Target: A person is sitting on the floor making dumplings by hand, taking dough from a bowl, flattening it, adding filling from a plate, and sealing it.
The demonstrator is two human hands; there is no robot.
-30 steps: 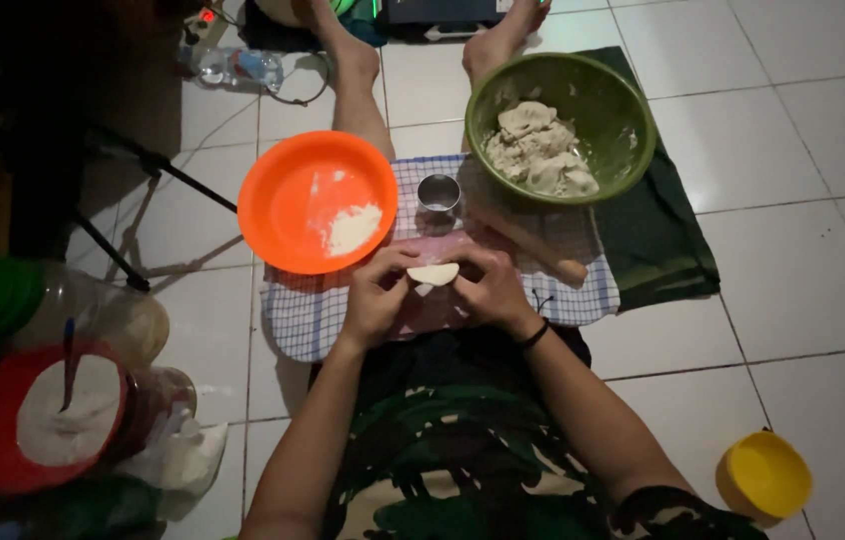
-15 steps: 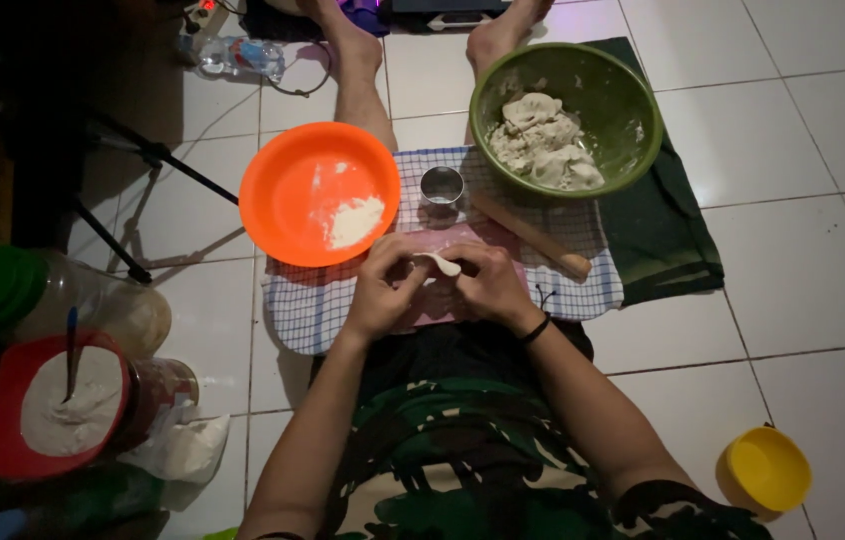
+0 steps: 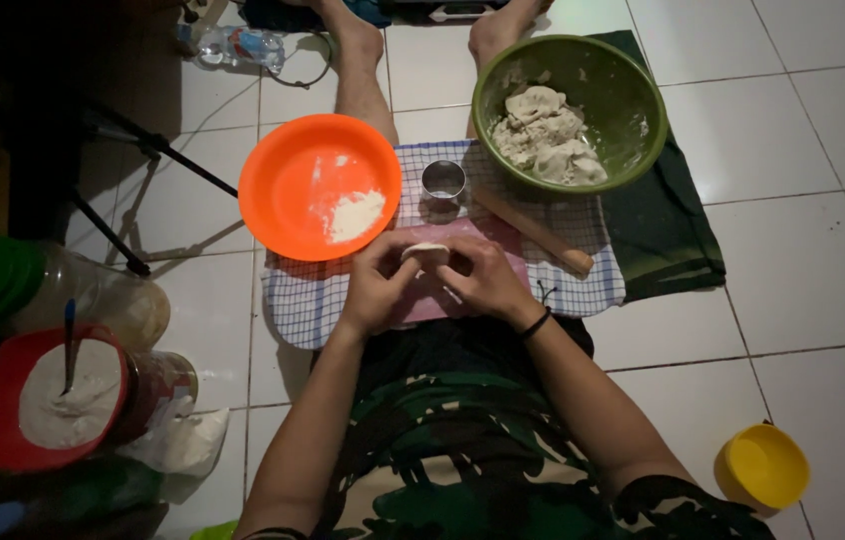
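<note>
Both of my hands hold one small pale piece of dough [image 3: 426,252] between their fingertips. My left hand [image 3: 376,285] pinches its left side and my right hand [image 3: 488,280] its right side. They hover over a pink board [image 3: 503,238] that lies on a checked cloth [image 3: 311,300]. An orange bowl [image 3: 293,180] with a little flour stands just beyond my left hand. A small metal ring cutter [image 3: 443,184] and a wooden rolling pin [image 3: 535,232] lie beyond my right hand. A green bowl [image 3: 633,110] at the far right holds a lump of dough.
A red tub of flour with a spoon [image 3: 58,400], a lidded plastic jar [image 3: 33,285] and a white bag sit at the left. A small yellow bowl [image 3: 763,465] stands at the lower right. A tripod leg [image 3: 158,150] and a water bottle [image 3: 238,45] lie at the upper left.
My hands have folded the small dough piece tighter between the fingertips. The view has tilted down a little; the bowls have kept their places.
</note>
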